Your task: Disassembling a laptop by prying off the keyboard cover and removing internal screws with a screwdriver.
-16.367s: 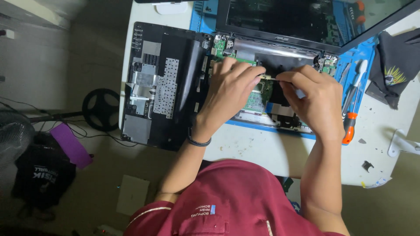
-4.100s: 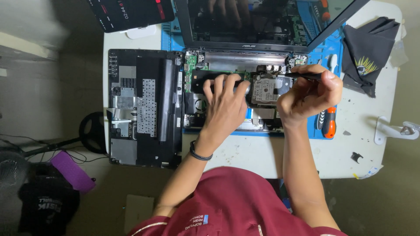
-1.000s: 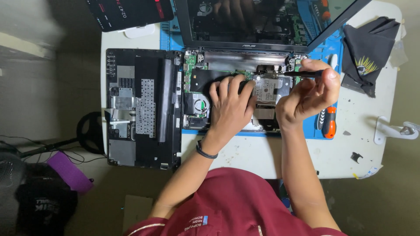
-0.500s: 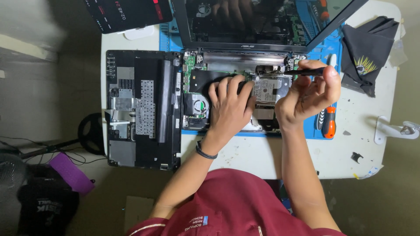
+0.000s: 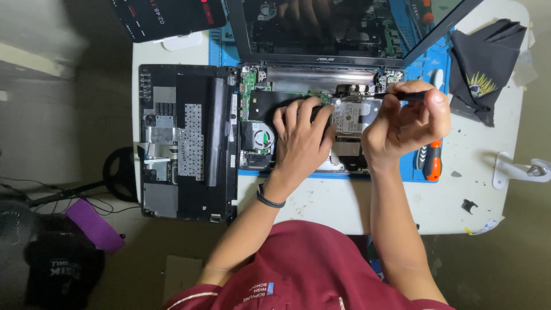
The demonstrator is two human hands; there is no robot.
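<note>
Item: opened grey laptop chassis. Our left hand lies flat, bracing it; our right hand grips slim black screwdriver, mid-unscrewing; next needs steady tip alignment.

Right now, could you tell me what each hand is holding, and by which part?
The right hand grips a black screwdriver by its handle. The left hand holds nothing; it rests flat on the opened laptop.

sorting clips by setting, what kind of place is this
Likely an electronics repair bench: an opened laptop lies on a blue work mat, its removed keyboard cover beside it, and a spare screwdriver nearby.
</note>
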